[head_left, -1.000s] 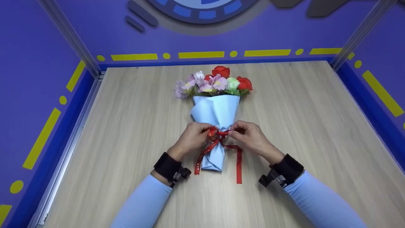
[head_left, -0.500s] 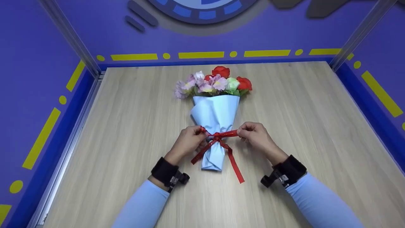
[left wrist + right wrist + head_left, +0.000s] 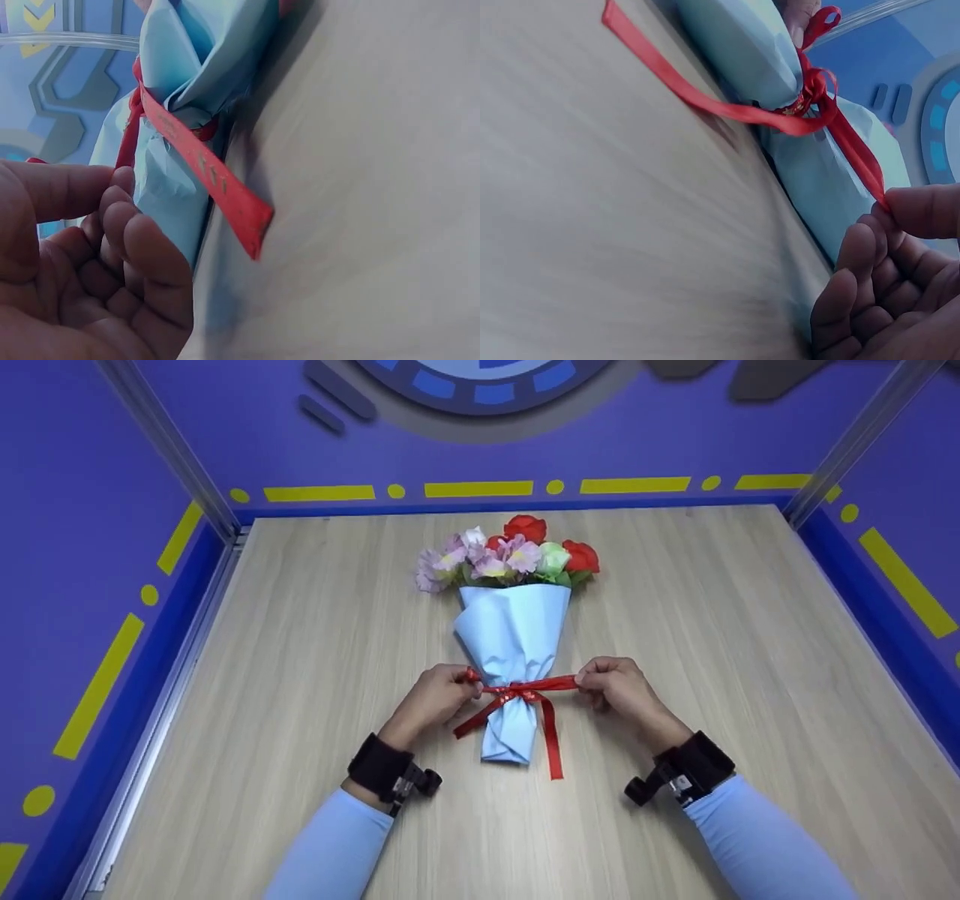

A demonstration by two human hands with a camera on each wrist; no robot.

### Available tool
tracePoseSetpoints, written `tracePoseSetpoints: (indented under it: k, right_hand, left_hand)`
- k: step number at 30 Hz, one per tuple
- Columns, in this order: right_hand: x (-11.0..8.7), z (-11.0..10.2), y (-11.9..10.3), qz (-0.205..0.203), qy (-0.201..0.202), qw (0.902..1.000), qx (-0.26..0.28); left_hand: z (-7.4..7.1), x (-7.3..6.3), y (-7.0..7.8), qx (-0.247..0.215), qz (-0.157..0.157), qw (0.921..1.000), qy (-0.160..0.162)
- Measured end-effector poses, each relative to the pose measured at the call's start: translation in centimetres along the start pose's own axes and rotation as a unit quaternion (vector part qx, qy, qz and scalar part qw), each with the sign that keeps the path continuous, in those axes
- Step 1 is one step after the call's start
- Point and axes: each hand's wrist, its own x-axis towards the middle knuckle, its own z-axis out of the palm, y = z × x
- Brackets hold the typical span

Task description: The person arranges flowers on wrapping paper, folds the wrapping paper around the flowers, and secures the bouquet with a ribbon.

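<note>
A bouquet wrapped in light blue paper (image 3: 517, 622) lies on the table, its flowers (image 3: 517, 556) pointing away from me. Round the narrow waist of the paper runs a red ribbon (image 3: 551, 684), knotted at the front. My left hand (image 3: 435, 697) pinches one ribbon loop between thumb and forefinger, left of the knot. On the other side my right hand (image 3: 622, 690) pinches the other loop, drawn taut. Two loose tails hang below the knot; one ribbon tail (image 3: 217, 180) crosses the left wrist view, the other ribbon tail (image 3: 682, 86) the right wrist view.
The bouquet rests on a wood-grain table (image 3: 337, 607). Blue panels with yellow markings (image 3: 480, 490) enclose its back and sides. Each forearm carries a black wrist strap with a small camera (image 3: 682, 769).
Both hands have moved apart, left hand leftward and right hand rightward, pulling the red loops out sideways. The knot looks tighter, and the ribbon tails have shifted and drawn up.
</note>
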Motion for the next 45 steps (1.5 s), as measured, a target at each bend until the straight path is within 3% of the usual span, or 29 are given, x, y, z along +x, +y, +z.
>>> tracePoseSetpoints:
  k: [7, 13, 18, 22, 25, 27, 30, 34, 38, 42, 45]
  right_hand:
    - [0.2, -0.4, 0.4, 0.011, -0.003, 0.9999, -0.008]
    - [0.4, -0.4, 0.7, 0.026, -0.004, 0.9996, -0.006]
    - [0.2, -0.1, 1.0, 0.025, -0.003, 0.9997, 0.000]
    - [-0.1, 0.2, 1.1, 0.016, -0.003, 0.9998, 0.012]
    - [-0.1, 0.4, 0.9, 0.006, 0.012, 0.9991, 0.041]
    - [0.0, 0.7, 0.6, -0.010, 0.022, 0.9978, 0.061]
    - [-0.1, 1.0, 0.1, -0.023, 0.023, 0.9961, 0.082]
    - [-1.1, 1.7, 0.0, -0.012, 0.016, 0.9988, 0.044]
    - [-2.3, 2.9, 0.6, -0.007, -0.021, 0.9998, -0.003]
    - [-3.2, 4.0, 1.3, -0.021, -0.086, 0.9960, -0.006]
    - [-3.4, 4.1, 1.6, -0.032, -0.096, 0.9945, -0.024]
  left_hand:
    - [-0.5, -0.3, -0.3, 0.027, -0.010, 0.9996, -0.002]
    - [-0.7, -0.4, -0.5, 0.017, -0.027, 0.9995, 0.002]
    - [-0.6, -0.4, -0.8, -0.065, -0.042, 0.9968, 0.021]
    - [-0.3, -0.2, -0.9, -0.156, -0.049, 0.9858, 0.038]
    - [-0.1, -0.1, -0.9, -0.185, -0.042, 0.9808, 0.045]
    - [0.0, -0.4, -0.8, -0.172, -0.038, 0.9839, 0.033]
    - [0.1, -1.3, -0.5, -0.103, -0.043, 0.9938, -0.001]
    - [0.5, -2.5, -0.3, -0.030, -0.049, 0.9976, -0.038]
    - [1.1, -3.3, -0.6, 0.007, -0.032, 0.9990, -0.032]
    - [1.6, -3.7, -0.8, 0.000, -0.023, 0.9992, -0.034]
    - [2.2, -3.8, -0.7, -0.031, -0.023, 0.9978, -0.054]
